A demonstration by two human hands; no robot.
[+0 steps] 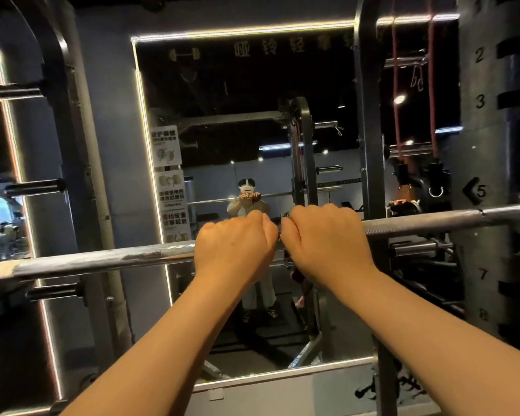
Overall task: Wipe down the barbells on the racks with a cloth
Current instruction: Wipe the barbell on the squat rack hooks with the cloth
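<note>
**Both hands on the bar**

Long round silver steel barbell [102,259] runs across in front of the wall mirror [252,115]. It is knurled right of the hands, smooth and scuffed to the left. Left hand [234,244] and right hand [324,241] sit side by side at mid-bar, fingers curled over it. Grey rack upright [490,139] is stencilled 2, 3, 5, 7.

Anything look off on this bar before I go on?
Yes: left of the left hand, the bar looks blotchy and streaked, with a pale patch at the far left. Grime or worn finish, I cannot tell.
</note>
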